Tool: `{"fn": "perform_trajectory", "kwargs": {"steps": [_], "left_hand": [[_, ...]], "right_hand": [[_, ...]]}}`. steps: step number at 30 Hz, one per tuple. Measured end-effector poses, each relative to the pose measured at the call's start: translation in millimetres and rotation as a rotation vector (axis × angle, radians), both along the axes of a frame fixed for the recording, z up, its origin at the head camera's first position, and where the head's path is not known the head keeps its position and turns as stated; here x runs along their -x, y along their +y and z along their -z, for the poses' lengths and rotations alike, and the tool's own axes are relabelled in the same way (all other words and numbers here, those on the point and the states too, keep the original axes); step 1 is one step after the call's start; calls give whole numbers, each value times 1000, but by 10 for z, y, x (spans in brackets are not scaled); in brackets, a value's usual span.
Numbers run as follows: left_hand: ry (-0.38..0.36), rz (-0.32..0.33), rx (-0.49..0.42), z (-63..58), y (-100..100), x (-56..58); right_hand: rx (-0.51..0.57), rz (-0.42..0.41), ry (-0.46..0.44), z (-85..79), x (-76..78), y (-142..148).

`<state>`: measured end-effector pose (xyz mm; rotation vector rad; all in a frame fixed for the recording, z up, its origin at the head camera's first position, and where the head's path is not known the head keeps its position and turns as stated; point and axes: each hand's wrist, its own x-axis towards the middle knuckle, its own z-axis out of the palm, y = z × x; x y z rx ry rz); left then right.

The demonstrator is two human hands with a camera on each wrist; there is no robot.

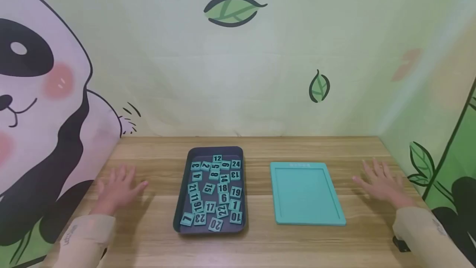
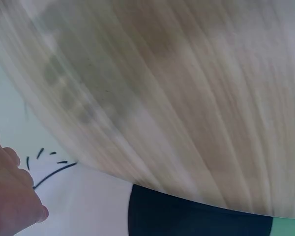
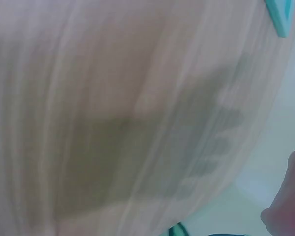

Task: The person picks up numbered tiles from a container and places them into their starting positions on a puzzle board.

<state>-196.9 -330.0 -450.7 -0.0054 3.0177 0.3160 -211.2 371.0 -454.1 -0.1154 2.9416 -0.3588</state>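
My left hand [image 1: 118, 191] hovers over the left side of the table with its fingers spread, holding nothing. On the other side my right hand [image 1: 383, 184] is likewise spread, to the right of a flat turquoise frame board [image 1: 308, 193] with a raised rim. Between the hands, left of the board, lies a dark tray [image 1: 179, 202]. Several turquoise number tiles [image 1: 210, 206] are scattered in it, turned various ways. In the left wrist view part of the left hand [image 2: 12, 191] shows at the edge; the right wrist view shows part of the right hand [image 3: 290, 196] and a corner of the board [image 3: 281, 19].
The wooden table [image 1: 256, 243] ends at a backdrop [image 1: 167, 65] painted with a panda and leaves. A small dark object [image 1: 401, 244] sits beneath the right sleeve. Hand shadows fall on the wood.
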Motion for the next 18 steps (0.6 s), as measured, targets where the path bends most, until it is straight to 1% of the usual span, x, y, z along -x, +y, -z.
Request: {"fn": "perform_trajectory", "kwargs": {"steps": [6,13,15,18], "left_hand": [[9,33,4,-32,144,33],[38,82,-12,-67,345,46],[54,90,-14,-74,387,51],[79,102,-12,-68,456,60]], "right_hand": [[15,-49,29,-114,26,-205],[-9,-122,61,-135,87,-498],[10,-136,80,-155,109,-574],[8,-156,90,-180,144,-701]]}}
